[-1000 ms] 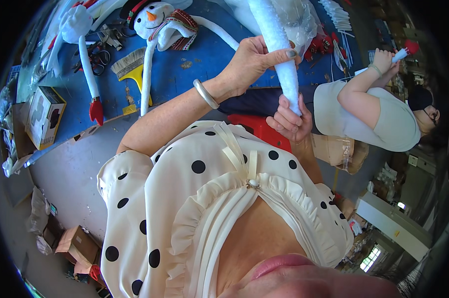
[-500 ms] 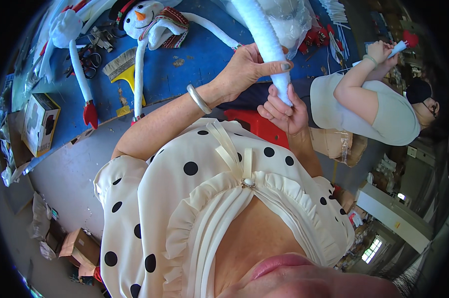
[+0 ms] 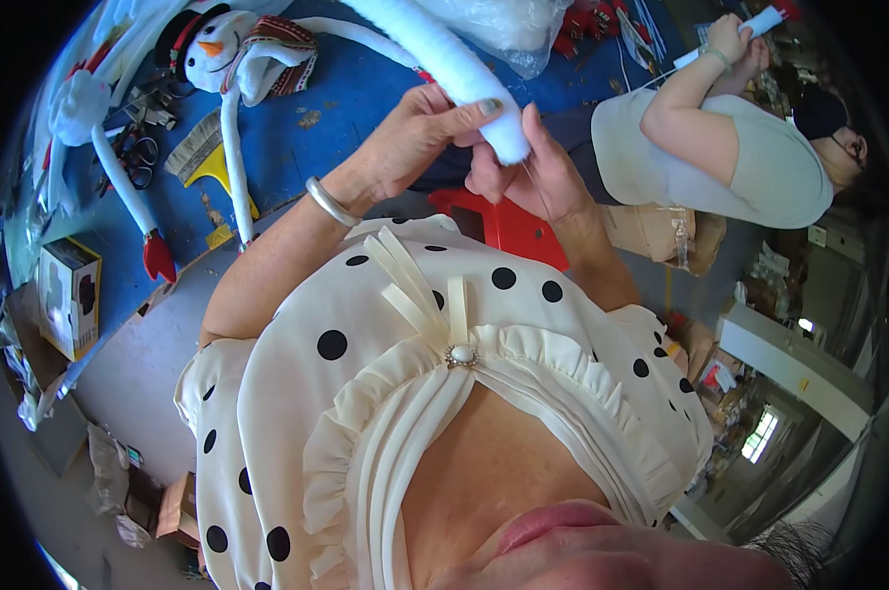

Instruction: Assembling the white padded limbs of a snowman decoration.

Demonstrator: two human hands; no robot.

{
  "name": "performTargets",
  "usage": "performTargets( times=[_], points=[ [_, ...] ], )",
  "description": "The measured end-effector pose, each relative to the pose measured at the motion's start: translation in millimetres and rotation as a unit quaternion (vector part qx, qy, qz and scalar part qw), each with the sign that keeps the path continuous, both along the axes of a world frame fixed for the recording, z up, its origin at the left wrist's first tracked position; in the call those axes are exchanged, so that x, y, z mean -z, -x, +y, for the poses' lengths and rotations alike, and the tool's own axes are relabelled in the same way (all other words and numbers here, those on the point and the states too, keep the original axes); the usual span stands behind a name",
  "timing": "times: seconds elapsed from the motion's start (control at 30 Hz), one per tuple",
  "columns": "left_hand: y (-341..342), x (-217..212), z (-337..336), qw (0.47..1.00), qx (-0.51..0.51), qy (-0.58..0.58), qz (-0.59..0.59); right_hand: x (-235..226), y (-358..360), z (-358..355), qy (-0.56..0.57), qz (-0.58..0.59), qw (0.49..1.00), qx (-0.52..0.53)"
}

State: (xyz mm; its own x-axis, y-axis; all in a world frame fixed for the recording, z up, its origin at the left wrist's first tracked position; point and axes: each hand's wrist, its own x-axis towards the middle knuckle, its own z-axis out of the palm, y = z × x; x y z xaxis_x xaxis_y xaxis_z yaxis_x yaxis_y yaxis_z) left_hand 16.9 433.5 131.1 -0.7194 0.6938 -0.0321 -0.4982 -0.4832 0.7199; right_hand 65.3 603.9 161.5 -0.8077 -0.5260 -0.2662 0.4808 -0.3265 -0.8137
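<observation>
A long white plush tube (image 3: 444, 59) slants down from the top of the view, its fuzzy end between my two hands. My left hand (image 3: 415, 133), with a silver bangle at its wrist, is closed round the tube just above the end, thumb on top. My right hand (image 3: 553, 172) is at the tip, fingers curled about it from below and from the right. A fine thread or thin needle shows against the right palm; which of these it is I cannot tell.
On the blue table (image 3: 312, 162) lie a plush snowman (image 3: 218, 54), a yellow-handled brush (image 3: 204, 162), scissors (image 3: 140, 162) and a clear plastic bag (image 3: 499, 25). A boxed item (image 3: 69, 295) stands at the left. A red stool (image 3: 503, 231) is below my hands; a co-worker (image 3: 710, 147) sits at right.
Both hands and the tube have shifted left and up in the view, along with the whole scene. My right hand's fingers have loosened from a tight pinch, and the thin line now shows.
</observation>
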Motion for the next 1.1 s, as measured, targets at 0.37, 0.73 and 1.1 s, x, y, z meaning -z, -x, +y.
performTargets(
  times=[0.37,0.73,1.1],
  points=[
    [7,5,-9,0.999,-0.038,0.014,0.032,-8,4,11,-0.101,0.067,0.993,0.007],
    [1,-1,-9,0.991,-0.063,0.061,0.105,0,-6,2,-0.030,-0.026,0.998,0.047],
    [9,-13,15,0.981,-0.127,-0.040,-0.143,6,-12,-9,-0.062,-0.008,0.994,0.089]
  ],
)
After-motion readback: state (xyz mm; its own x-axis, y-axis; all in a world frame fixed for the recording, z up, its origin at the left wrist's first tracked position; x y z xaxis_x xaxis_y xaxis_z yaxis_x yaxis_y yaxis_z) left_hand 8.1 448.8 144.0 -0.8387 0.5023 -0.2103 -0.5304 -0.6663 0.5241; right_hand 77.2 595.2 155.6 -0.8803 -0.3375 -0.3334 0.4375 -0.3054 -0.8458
